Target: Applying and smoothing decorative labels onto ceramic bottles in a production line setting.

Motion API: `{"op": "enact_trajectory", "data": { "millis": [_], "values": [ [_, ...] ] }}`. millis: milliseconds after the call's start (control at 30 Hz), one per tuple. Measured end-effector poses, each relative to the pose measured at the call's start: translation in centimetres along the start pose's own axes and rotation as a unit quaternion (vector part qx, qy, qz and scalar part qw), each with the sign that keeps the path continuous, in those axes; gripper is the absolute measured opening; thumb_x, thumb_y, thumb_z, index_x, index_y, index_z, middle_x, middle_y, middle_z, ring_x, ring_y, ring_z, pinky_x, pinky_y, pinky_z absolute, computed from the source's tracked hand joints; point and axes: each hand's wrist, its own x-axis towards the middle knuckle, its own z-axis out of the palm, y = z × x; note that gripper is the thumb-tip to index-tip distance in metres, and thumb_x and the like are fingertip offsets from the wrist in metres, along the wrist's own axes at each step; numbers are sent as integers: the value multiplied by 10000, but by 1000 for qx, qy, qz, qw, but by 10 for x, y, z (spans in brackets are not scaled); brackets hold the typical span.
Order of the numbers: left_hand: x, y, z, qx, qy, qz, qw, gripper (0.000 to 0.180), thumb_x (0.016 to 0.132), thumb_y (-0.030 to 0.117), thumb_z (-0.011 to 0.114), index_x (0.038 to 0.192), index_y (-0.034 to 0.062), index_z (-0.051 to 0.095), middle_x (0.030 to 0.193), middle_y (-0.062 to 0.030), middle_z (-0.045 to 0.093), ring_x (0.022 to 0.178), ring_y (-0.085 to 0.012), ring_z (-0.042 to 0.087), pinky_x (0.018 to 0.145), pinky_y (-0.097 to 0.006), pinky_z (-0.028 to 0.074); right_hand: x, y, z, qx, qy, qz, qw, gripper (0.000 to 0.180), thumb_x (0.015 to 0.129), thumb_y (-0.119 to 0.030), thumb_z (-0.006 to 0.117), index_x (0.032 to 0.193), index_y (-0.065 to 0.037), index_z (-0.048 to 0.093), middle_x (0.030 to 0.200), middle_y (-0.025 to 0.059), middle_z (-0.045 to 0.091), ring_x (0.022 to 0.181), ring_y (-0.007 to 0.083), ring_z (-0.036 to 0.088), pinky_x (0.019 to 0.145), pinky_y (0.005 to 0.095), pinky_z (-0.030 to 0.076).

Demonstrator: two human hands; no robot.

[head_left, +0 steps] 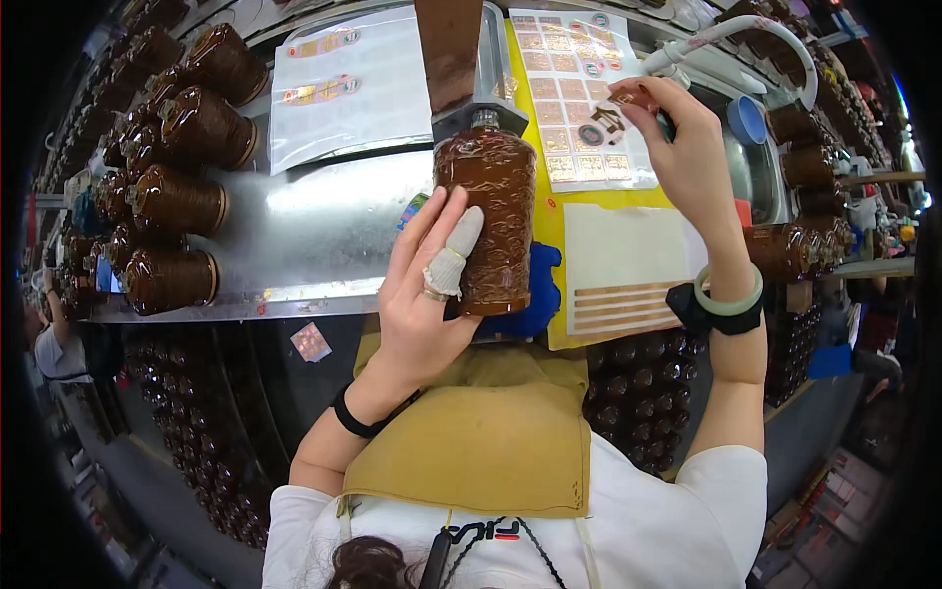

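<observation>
Nearest you, a mustard-yellow apron (481, 432) covers your lap, and below the table edge on both sides stand dark brown bottles packed in rows (638, 393).

Your left hand (427, 294) reaches up from a black wristband and wraps around a brown embossed ceramic bottle (497, 221), clamped on its left side; the middle finger wears a white fabric finger cot and a ring sits on the next finger. The bottle lies on the metal table (314, 226) with its base toward you, resting on a blue pad (535, 294), its neck tucked under a dark upright fixture (449, 54).

Just right of the bottle a yellow mat (549, 236) carries a cream backing sheet (623, 265) with thin gold strips along its near edge. Beyond it lies a sheet of gold square labels (574, 98).

Your right hand (687, 147), with a pale green bangle and a black band at the wrist, hovers over that label sheet, fingertips pinched on a small dark sticker (613, 113). The two hands are well apart.

To the left, more brown bottles (177, 196) lie on their sides along the table, and a clear sheet with a few gold stickers (348, 83) lies at the far side. Far right, a blue cap (748, 120) sits beside a white tube (756, 29), with further bottles behind.
</observation>
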Motion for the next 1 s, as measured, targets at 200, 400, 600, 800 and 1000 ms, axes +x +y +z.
{"op": "enact_trajectory", "data": {
  "millis": [200, 400, 600, 800, 1000],
  "values": [
    [-8, -6, -3, -131, 4, -139, 982, 811, 732, 28, 860, 1465, 1, 513, 1490, -214, 535, 1353, -380, 532, 1114, -424, 444, -9, -46, 5, 38, -9, -2, 999, 210, 864, 19, 696, 1073, -4, 688, 976, 146, 722, 931, 291, 699, 847, 384, 534],
    [-5, 11, 5, 7, -5, -71, 997, 916, 749, -32, 825, 1552, -16, 384, 1539, -193, 486, 1419, -295, 462, 1182, -394, 346, -9, -51, 30, 47, 39, -88, 994, 247, 726, 1, 674, 952, -91, 714, 946, 94, 711, 958, 311, 686, 841, 405, 543],
    [-8, -5, 6, -131, -27, -136, 982, 857, 800, -51, 775, 1556, -14, 374, 1545, -174, 467, 1423, -303, 457, 1187, -423, 358, -19, -53, 21, 22, 62, -89, 994, 228, 730, -86, 697, 922, -186, 770, 926, 78, 656, 928, 319, 656, 819, 422, 538],
    [-14, -9, 6, -182, -52, -179, 966, 956, 768, 5, 837, 1572, -22, 319, 1599, -184, 387, 1479, -298, 381, 1205, -472, 325, -25, -60, 18, 38, 37, -86, 995, 283, 727, -58, 699, 975, -171, 773, 939, 76, 665, 956, 316, 655, 823, 430, 536],
    [-10, -6, 8, -111, -49, -103, 987, 918, 793, -40, 767, 1585, -13, 304, 1580, -170, 417, 1447, -288, 427, 1156, -428, 403, -26, -60, 22, 43, 30, -97, 994, 267, 729, -69, 727, 979, -159, 757, 948, 79, 682, 963, 311, 655, 852, 423, 528]
  ]
}}
